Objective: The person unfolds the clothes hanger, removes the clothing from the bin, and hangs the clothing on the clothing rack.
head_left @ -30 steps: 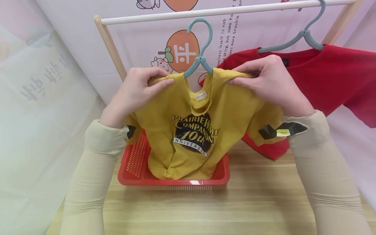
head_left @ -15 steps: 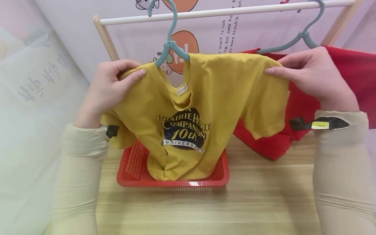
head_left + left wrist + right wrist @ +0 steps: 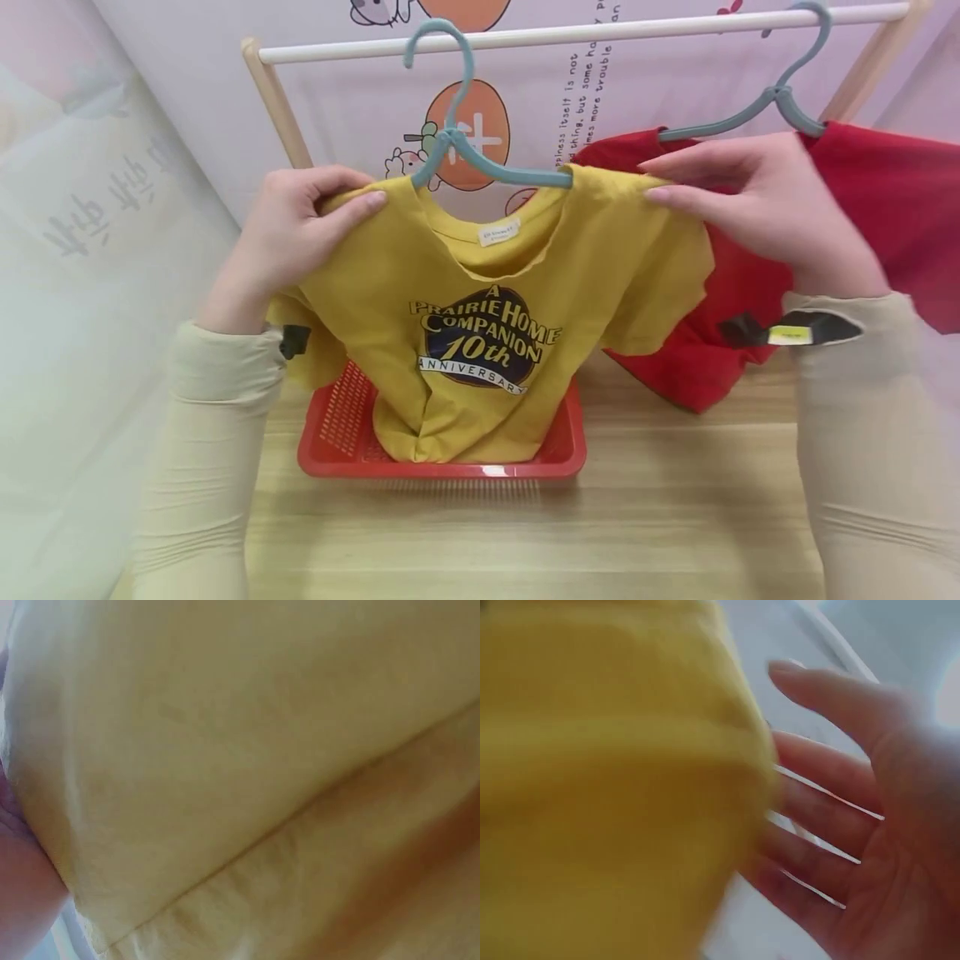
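Observation:
A yellow printed T-shirt (image 3: 487, 333) hangs spread on a teal hanger (image 3: 510, 175), its lower part inside a red basket (image 3: 442, 469). My left hand (image 3: 296, 229) pinches the shirt's left shoulder, thumb in front; in the left wrist view yellow cloth (image 3: 247, 765) covers most of the picture. My right hand (image 3: 757, 204) is at the other shoulder. The right wrist view shows its thumb apart from the cloth and its fingers (image 3: 825, 817) straight, partly behind the shirt. The hanger's hook overlaps the rail in view; whether it touches, I cannot tell.
A white rail (image 3: 585, 32) on wooden posts crosses the back. On its right hangs a red shirt (image 3: 885, 208) on another teal hanger (image 3: 720, 123), partly behind my right hand. The wooden tabletop (image 3: 525, 542) lies in front of the basket.
Both hands have spread apart from near the collar; the right went far right, then came partly back. The neckline is wider, with more of the hanger showing. The hanger has shifted left and up overall.

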A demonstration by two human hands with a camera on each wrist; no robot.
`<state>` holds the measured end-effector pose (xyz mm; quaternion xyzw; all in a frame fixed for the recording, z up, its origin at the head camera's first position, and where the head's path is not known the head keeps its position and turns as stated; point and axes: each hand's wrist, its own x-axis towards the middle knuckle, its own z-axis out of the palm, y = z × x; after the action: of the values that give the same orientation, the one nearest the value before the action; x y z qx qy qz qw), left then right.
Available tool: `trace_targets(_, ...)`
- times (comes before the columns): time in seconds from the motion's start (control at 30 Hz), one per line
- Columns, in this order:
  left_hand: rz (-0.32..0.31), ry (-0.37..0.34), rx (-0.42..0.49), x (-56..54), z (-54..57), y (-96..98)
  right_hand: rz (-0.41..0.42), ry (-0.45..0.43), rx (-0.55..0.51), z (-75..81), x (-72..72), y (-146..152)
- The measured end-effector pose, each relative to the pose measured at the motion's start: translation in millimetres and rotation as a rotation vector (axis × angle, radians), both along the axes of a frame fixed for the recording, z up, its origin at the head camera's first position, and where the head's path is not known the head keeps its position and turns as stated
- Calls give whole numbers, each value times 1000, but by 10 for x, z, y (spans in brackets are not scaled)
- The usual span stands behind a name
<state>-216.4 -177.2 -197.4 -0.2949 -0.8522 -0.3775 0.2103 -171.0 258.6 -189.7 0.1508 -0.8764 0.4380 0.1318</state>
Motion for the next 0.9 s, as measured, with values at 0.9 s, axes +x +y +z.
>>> trace_targets(0.9, -92, -293, 531, -397, -237, 0, -177, 108, -34, 196, 46, 236)
